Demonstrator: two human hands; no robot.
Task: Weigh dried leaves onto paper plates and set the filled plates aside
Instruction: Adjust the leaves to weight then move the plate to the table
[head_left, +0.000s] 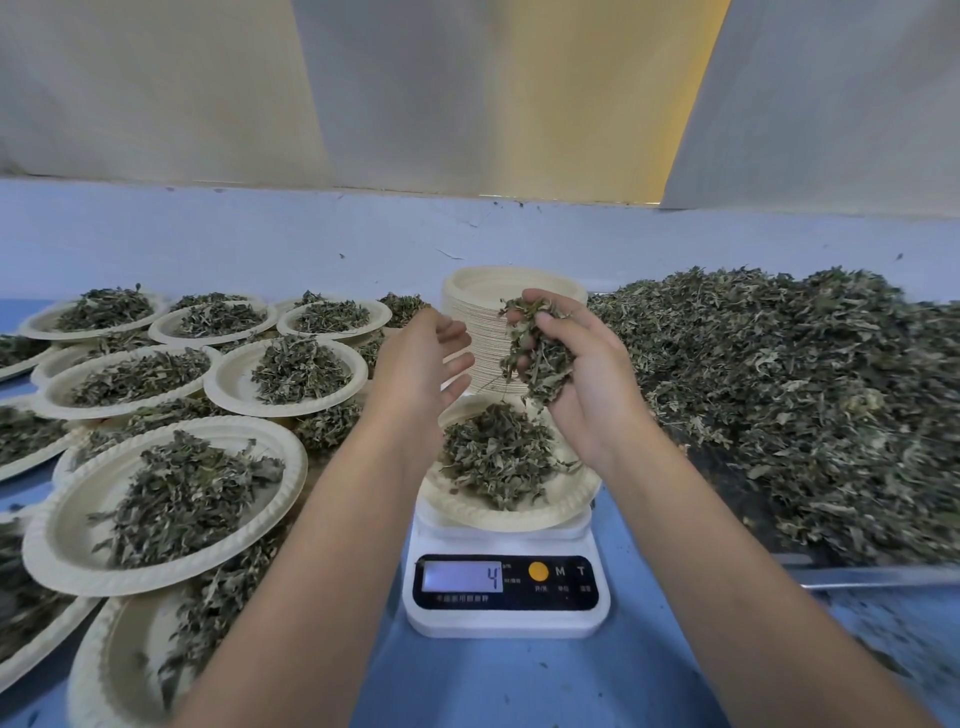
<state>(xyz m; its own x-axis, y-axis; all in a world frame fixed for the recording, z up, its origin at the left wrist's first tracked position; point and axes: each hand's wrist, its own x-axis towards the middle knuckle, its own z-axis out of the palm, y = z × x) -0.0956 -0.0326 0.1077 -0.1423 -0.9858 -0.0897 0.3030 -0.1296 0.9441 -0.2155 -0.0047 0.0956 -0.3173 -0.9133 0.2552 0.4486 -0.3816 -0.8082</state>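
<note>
Head view: your right hand (582, 364) grip holds a clump of leaves (540, 364) above the plate (519, 519) on the scale (504, 618); left hand (431, 358) grip wide, empty. Sprinkle slowly, watch the display (462, 577), keep hands off the plate.

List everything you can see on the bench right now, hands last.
Scale: one, white, centre front, display reads 4.
Plate on scale: one, cream, holding green leaves.
Empty plate stack: one, cream, behind scale.
Filled plates: many, cream with green leaves, layered at left.
Loose leaf heap: one, green, at right.
Table: one, blue, beneath everything.
Curtains: several, pale, behind table.
Left hand: open, raised beside stack.
Right hand: gripping leaf clump over plate.
</note>
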